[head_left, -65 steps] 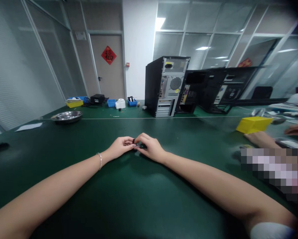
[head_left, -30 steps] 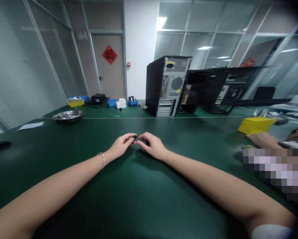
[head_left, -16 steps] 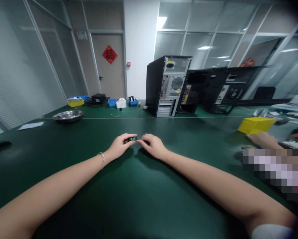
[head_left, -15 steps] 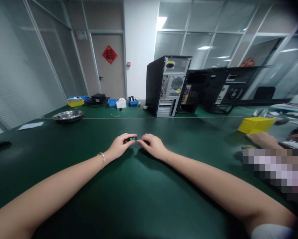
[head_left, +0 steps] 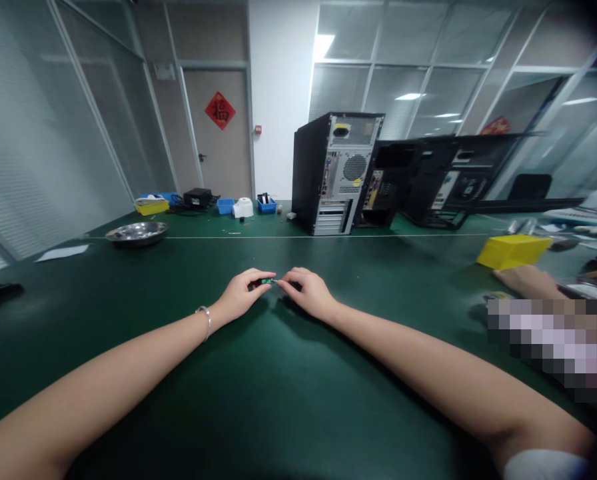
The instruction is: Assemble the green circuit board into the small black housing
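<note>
Both my hands rest on the green table mat [head_left: 278, 400], fingertips meeting in the middle. My left hand [head_left: 241, 295], with a thin bracelet at the wrist, is curled and pinches a small green and black part [head_left: 266, 281]. My right hand [head_left: 308, 293] is also curled, and its fingertips touch the same part from the right. What else its fingers hold is hidden.
A black computer tower [head_left: 334, 172] stands at the back, with a second open case [head_left: 428, 179] to its right. A steel bowl [head_left: 136, 233] and small blue and yellow bins [head_left: 151, 204] sit far left. A yellow bin [head_left: 512, 251] and another person's hand [head_left: 526, 281] are at right.
My hands have stayed together at the same spot. The small part has been turned between my fingertips, showing a green face that was dark before.
</note>
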Action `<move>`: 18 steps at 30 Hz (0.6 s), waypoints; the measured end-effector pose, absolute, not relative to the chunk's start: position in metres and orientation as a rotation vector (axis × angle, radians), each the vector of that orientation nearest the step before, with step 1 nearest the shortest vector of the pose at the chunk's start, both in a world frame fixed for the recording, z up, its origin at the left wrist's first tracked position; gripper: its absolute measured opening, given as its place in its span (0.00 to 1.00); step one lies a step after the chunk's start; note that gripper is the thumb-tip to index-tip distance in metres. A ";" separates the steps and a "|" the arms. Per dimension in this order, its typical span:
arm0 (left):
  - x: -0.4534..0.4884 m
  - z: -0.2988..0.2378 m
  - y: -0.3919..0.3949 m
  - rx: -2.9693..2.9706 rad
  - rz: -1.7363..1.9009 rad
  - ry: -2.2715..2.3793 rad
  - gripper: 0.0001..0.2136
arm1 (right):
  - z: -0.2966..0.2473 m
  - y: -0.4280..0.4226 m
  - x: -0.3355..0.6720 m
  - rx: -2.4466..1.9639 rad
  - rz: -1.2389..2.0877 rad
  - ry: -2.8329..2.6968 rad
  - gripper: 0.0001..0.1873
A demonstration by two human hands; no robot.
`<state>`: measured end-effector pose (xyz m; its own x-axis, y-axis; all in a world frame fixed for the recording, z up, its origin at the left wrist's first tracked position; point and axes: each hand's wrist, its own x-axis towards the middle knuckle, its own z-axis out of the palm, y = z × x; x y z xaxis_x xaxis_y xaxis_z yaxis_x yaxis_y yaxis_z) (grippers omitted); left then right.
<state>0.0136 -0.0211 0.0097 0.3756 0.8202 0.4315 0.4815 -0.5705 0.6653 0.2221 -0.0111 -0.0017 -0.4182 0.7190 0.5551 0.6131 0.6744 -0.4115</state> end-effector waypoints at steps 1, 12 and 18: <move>0.014 0.010 -0.021 2.210 1.058 1.122 0.13 | -0.002 -0.011 0.222 -1.022 0.187 -2.156 0.12; 0.011 0.007 -0.019 2.202 1.000 1.089 0.13 | -0.004 -0.007 0.224 -0.966 0.247 -2.154 0.11; 0.009 0.008 -0.018 2.165 0.967 1.066 0.13 | -0.002 -0.008 0.225 -0.947 0.285 -2.158 0.13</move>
